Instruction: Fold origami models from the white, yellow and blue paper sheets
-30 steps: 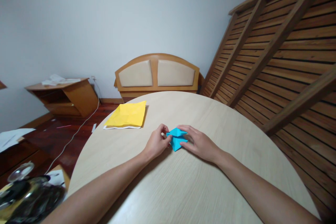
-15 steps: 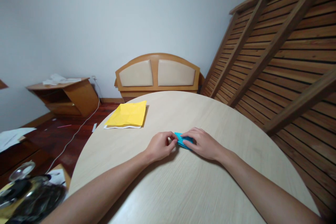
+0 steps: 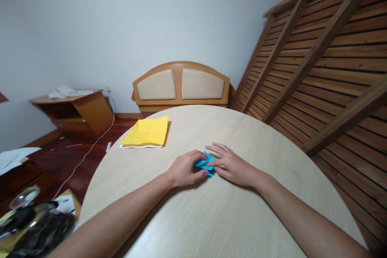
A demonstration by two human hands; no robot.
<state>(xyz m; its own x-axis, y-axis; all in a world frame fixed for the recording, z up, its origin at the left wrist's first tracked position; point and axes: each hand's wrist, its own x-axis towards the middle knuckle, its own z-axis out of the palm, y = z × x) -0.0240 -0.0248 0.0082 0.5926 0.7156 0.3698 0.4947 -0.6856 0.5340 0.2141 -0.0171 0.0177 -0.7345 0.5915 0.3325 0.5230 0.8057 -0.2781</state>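
A small folded piece of blue paper [image 3: 206, 165] lies on the round pale wooden table [image 3: 217, 209], between my two hands. My left hand [image 3: 184, 168] curls over its left side and pinches it with thumb and fingers. My right hand [image 3: 232, 164] lies flat on its right part, fingers spread and pressing down. Most of the blue paper is hidden under the hands.
A yellow sheet of paper [image 3: 146, 132] on white paper lies at the table's far left edge. A wooden headboard [image 3: 180, 85] stands behind the table, a slatted wooden frame [image 3: 326, 56] leans at right. Dark objects [image 3: 33, 225] sit at lower left.
The blue paper was folded smaller and flatter. My right hand went from a closed pinch to a flat, spread press; my left hand closed over the paper's left side.
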